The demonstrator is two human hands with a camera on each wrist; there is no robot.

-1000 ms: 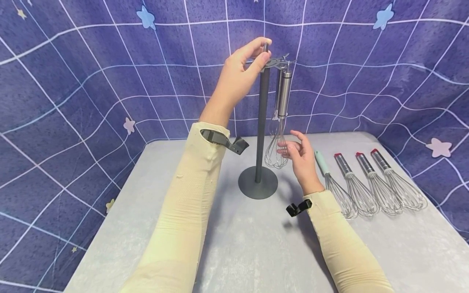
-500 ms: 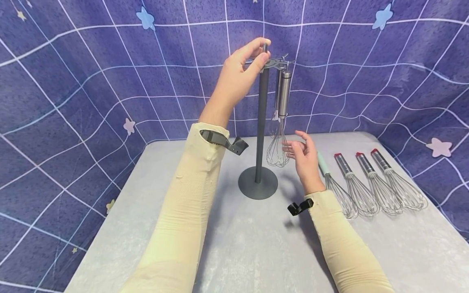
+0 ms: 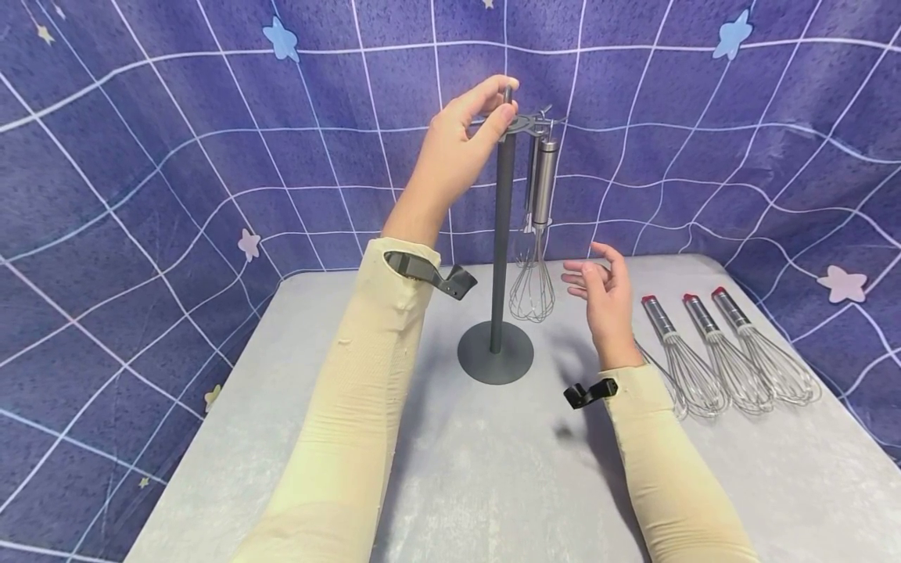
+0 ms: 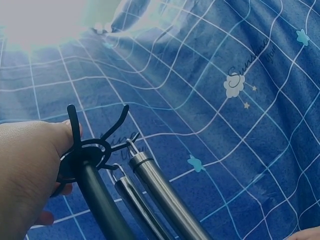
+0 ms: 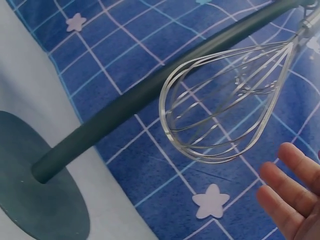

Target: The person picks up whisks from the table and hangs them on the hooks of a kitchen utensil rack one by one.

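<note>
Hanging from the hooked top of a dark grey stand point(image 3: 502, 234), a steel-handled whisk point(image 3: 545, 184) is pointing its wire loops downward, just right of the pole in the head view. Behind it, a second utensil point(image 4: 140, 207) is hanging close by on a neighbouring hook. The stand is standing upright on its round base point(image 3: 496, 369). At the very top, the person's left hand point(image 3: 457, 145) is pinching the tip of the pole between thumb and fingers. The right hand point(image 3: 607, 301) is hovering near the whisk's wires without touching them, its fingers extending loosely, holding nothing. Further right, three red-ended whisks point(image 3: 659, 315) are lying side by side on the pale table point(image 3: 450, 477), and another whisk point(image 3: 662, 371) is showing only some wires beside the right wrist. Around everything, a blue grid-patterned cloth point(image 3: 338, 164) with stars is draping behind the table.
</note>
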